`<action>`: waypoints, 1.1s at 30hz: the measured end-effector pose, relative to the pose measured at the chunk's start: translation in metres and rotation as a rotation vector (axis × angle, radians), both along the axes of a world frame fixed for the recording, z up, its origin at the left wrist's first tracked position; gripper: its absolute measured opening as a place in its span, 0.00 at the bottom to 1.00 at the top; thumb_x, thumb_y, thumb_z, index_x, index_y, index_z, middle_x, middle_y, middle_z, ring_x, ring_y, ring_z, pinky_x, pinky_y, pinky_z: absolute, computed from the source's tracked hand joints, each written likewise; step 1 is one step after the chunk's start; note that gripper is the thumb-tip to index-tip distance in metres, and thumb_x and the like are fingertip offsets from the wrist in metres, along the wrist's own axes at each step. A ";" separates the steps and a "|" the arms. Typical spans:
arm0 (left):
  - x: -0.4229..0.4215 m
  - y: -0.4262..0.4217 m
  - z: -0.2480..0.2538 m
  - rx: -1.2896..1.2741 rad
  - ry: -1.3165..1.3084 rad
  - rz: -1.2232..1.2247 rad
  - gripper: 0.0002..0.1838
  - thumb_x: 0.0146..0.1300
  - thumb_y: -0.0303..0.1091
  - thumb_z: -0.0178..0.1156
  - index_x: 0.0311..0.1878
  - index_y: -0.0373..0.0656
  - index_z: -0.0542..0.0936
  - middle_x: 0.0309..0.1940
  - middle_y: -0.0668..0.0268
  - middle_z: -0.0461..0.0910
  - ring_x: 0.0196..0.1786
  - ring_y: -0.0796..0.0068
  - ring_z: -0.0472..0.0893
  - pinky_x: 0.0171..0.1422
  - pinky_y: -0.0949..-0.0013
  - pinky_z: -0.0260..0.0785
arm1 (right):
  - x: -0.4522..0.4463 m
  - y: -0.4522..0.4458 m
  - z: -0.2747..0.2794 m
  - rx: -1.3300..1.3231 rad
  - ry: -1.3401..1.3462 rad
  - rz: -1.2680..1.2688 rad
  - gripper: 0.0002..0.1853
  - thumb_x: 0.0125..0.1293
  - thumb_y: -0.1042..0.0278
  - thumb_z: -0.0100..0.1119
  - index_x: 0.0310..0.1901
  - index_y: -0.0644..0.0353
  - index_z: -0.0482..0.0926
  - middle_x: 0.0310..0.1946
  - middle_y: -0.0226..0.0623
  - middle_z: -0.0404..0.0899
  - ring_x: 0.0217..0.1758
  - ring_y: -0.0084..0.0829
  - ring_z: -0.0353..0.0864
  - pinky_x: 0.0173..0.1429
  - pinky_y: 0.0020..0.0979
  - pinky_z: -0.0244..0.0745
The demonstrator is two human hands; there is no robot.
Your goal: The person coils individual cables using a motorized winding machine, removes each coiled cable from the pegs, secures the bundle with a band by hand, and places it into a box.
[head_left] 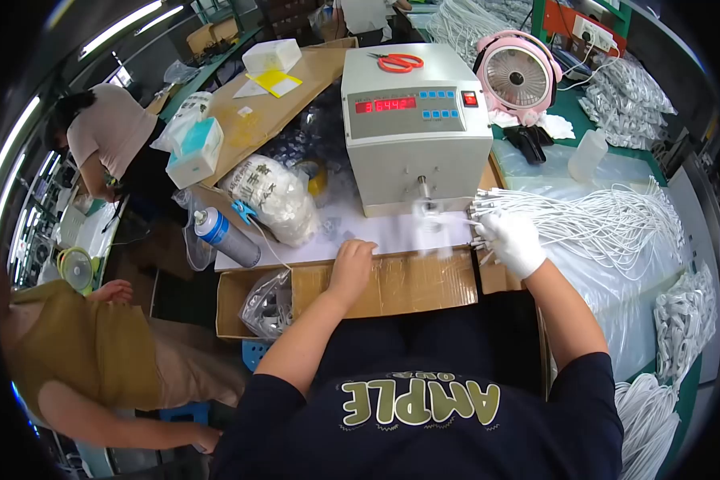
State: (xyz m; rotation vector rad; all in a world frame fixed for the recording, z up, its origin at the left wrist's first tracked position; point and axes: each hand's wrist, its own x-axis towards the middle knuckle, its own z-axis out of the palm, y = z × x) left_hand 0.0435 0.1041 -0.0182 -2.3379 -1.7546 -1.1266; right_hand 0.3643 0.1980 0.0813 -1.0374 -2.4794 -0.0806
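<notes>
Bearings taken from my seat, 12 straight ahead.

Nearest, 12 o'clock: cardboard box (424, 292) along the bench edge. Its open end, at 10, contains a plastic bag (270, 304), presumably so the loose pieces stay together.

11 o'clock: my bare left hand (354, 266) rests at the box's far edge, fingers loosely bent. Cannot tell whether anything is under them; the rest looks like a steadying one.

1 o'clock: my gloved right hand (512, 242) lies against the near ends of the white cables (608, 228). Fingers are bent over the ends; whether they pinch one, cannot tell. The cables fan out to 2, ends toward the machine, probably to shorten the reach.

12 o'clock, beyond: a white blur (430, 228) below the spindle (423, 188), too smeared to identify.

Behind it: grey machine (416, 128), red display lit, panel facing me for easy reading. Scissors (398, 62) lie on top, likely to spare bench space.

Farthest, 1 o'clock: pink fan (518, 76), turned my way, presumably for air.
</notes>
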 end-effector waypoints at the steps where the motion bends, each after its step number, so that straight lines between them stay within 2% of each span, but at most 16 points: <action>1: 0.004 0.002 0.001 0.013 0.002 -0.024 0.16 0.58 0.24 0.59 0.52 0.38 0.76 0.42 0.55 0.75 0.51 0.51 0.73 0.58 0.54 0.66 | 0.000 -0.002 0.006 0.001 0.009 0.003 0.10 0.62 0.59 0.58 0.29 0.56 0.76 0.24 0.41 0.76 0.29 0.44 0.79 0.33 0.43 0.72; 5: 0.026 0.006 0.015 -0.001 -0.132 0.026 0.17 0.59 0.26 0.59 0.53 0.38 0.76 0.46 0.54 0.76 0.51 0.50 0.74 0.59 0.54 0.66 | -0.031 -0.020 0.019 0.087 -0.081 0.092 0.09 0.61 0.60 0.59 0.30 0.54 0.76 0.25 0.41 0.76 0.28 0.45 0.78 0.32 0.44 0.73; 7: 0.025 0.008 0.021 -0.070 -0.154 0.061 0.18 0.60 0.28 0.59 0.54 0.39 0.76 0.51 0.54 0.76 0.53 0.51 0.74 0.60 0.54 0.66 | -0.039 -0.035 0.024 0.067 0.014 0.082 0.06 0.61 0.63 0.58 0.33 0.55 0.76 0.23 0.42 0.75 0.26 0.46 0.77 0.31 0.45 0.72; 8: 0.021 0.009 0.019 0.009 -0.157 0.051 0.18 0.60 0.28 0.60 0.54 0.39 0.76 0.51 0.54 0.77 0.53 0.51 0.74 0.59 0.55 0.67 | -0.040 -0.039 0.027 0.080 0.046 0.112 0.05 0.56 0.66 0.59 0.33 0.53 0.76 0.23 0.38 0.76 0.28 0.41 0.78 0.33 0.43 0.72; 10: 0.009 0.007 0.024 0.038 -0.155 0.062 0.18 0.61 0.31 0.60 0.55 0.39 0.76 0.52 0.54 0.77 0.54 0.51 0.75 0.59 0.55 0.68 | -0.041 -0.028 -0.001 0.053 -0.089 0.010 0.05 0.59 0.63 0.59 0.34 0.52 0.76 0.25 0.38 0.77 0.29 0.43 0.79 0.33 0.42 0.73; 11: 0.007 0.003 0.032 -0.004 -0.215 0.060 0.18 0.62 0.31 0.60 0.55 0.39 0.76 0.51 0.53 0.78 0.55 0.51 0.75 0.60 0.56 0.67 | -0.050 -0.036 -0.011 -0.129 -0.066 -0.139 0.05 0.63 0.67 0.54 0.39 0.52 0.78 0.27 0.41 0.79 0.33 0.44 0.81 0.37 0.42 0.75; 13: 0.018 0.008 0.045 0.038 -0.331 0.058 0.18 0.62 0.32 0.60 0.55 0.40 0.76 0.51 0.53 0.77 0.54 0.51 0.75 0.60 0.57 0.68 | -0.069 -0.049 -0.034 -0.303 0.470 -0.064 0.10 0.66 0.67 0.51 0.45 0.55 0.78 0.35 0.45 0.79 0.38 0.42 0.81 0.40 0.38 0.75; 14: 0.029 0.015 0.054 0.084 -0.421 0.028 0.18 0.62 0.32 0.60 0.55 0.40 0.76 0.51 0.53 0.77 0.53 0.51 0.76 0.59 0.57 0.68 | -0.082 -0.046 -0.047 -0.268 0.610 0.023 0.12 0.67 0.66 0.49 0.49 0.57 0.77 0.38 0.45 0.78 0.42 0.41 0.80 0.43 0.37 0.75; 15: 0.045 0.024 0.071 0.110 -0.430 -0.016 0.18 0.61 0.32 0.61 0.54 0.40 0.76 0.50 0.53 0.77 0.53 0.51 0.76 0.59 0.57 0.68 | -0.098 -0.049 -0.049 -0.598 0.877 0.111 0.16 0.70 0.61 0.46 0.56 0.56 0.71 0.46 0.41 0.75 0.47 0.38 0.77 0.49 0.35 0.74; 17: 0.080 0.037 0.099 0.111 -0.513 -0.131 0.18 0.62 0.33 0.61 0.55 0.40 0.76 0.49 0.54 0.76 0.52 0.51 0.76 0.58 0.57 0.69 | -0.130 -0.056 -0.054 -1.206 1.662 0.214 0.25 0.76 0.52 0.41 0.69 0.54 0.60 0.61 0.34 0.68 0.58 0.33 0.72 0.59 0.31 0.71; 18: 0.098 0.044 0.111 0.049 -0.545 -0.181 0.16 0.62 0.34 0.60 0.52 0.40 0.76 0.50 0.52 0.76 0.52 0.52 0.76 0.56 0.56 0.70 | -0.141 -0.041 -0.078 -1.168 1.761 0.432 0.24 0.77 0.51 0.38 0.68 0.53 0.60 0.59 0.34 0.68 0.60 0.31 0.69 0.64 0.33 0.66; 21: 0.125 0.073 0.125 -0.061 -0.056 -0.171 0.16 0.57 0.30 0.61 0.49 0.41 0.79 0.43 0.53 0.80 0.50 0.54 0.79 0.55 0.56 0.70 | -0.142 -0.017 -0.110 -1.272 1.789 0.563 0.22 0.77 0.53 0.36 0.66 0.54 0.62 0.58 0.34 0.69 0.60 0.30 0.69 0.64 0.32 0.65; 24: 0.133 0.083 0.134 -0.385 0.179 -0.176 0.14 0.53 0.30 0.62 0.45 0.41 0.82 0.38 0.53 0.83 0.47 0.53 0.81 0.56 0.56 0.70 | -0.142 -0.010 -0.115 -1.310 1.819 0.560 0.21 0.77 0.53 0.36 0.64 0.53 0.64 0.57 0.34 0.70 0.58 0.29 0.69 0.61 0.31 0.66; 27: 0.137 0.071 0.132 -0.356 0.210 -0.137 0.11 0.52 0.29 0.62 0.40 0.44 0.84 0.36 0.56 0.85 0.45 0.55 0.83 0.54 0.55 0.69 | -0.146 -0.004 -0.121 -1.333 1.847 0.566 0.20 0.77 0.53 0.36 0.63 0.53 0.65 0.55 0.33 0.70 0.56 0.28 0.70 0.59 0.30 0.67; 30: 0.140 0.065 0.121 -0.145 0.345 -0.099 0.13 0.51 0.36 0.66 0.40 0.42 0.81 0.35 0.57 0.83 0.42 0.53 0.82 0.50 0.52 0.70 | -0.146 0.002 -0.131 -1.353 1.888 0.577 0.19 0.77 0.54 0.36 0.61 0.52 0.66 0.53 0.32 0.71 0.54 0.27 0.71 0.57 0.29 0.68; 33: 0.139 0.066 0.116 -0.106 0.397 -0.048 0.14 0.49 0.36 0.66 0.40 0.43 0.81 0.34 0.60 0.83 0.42 0.57 0.83 0.47 0.54 0.71 | -0.147 0.004 -0.143 -1.371 1.928 0.580 0.18 0.77 0.54 0.36 0.59 0.52 0.67 0.52 0.32 0.72 0.53 0.26 0.71 0.55 0.28 0.68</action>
